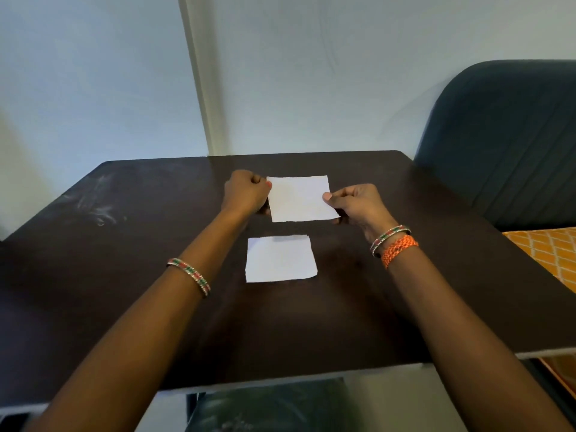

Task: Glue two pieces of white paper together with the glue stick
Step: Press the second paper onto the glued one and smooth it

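Note:
A white paper piece (pixel 300 198) is held up above the dark table (pixel 124 260). My left hand (pixel 246 193) pinches its left edge and my right hand (pixel 358 204) pinches its right edge. A second white paper piece (pixel 280 259) lies flat on the table, nearer to me and just below the held one. No glue stick is in view.
A dark teal chair back (pixel 505 135) stands at the right beside the table. An orange patterned cloth (pixel 545 247) shows past the table's right edge. The pale wall is behind the table. The table's near edge (pixel 311 374) is close to me.

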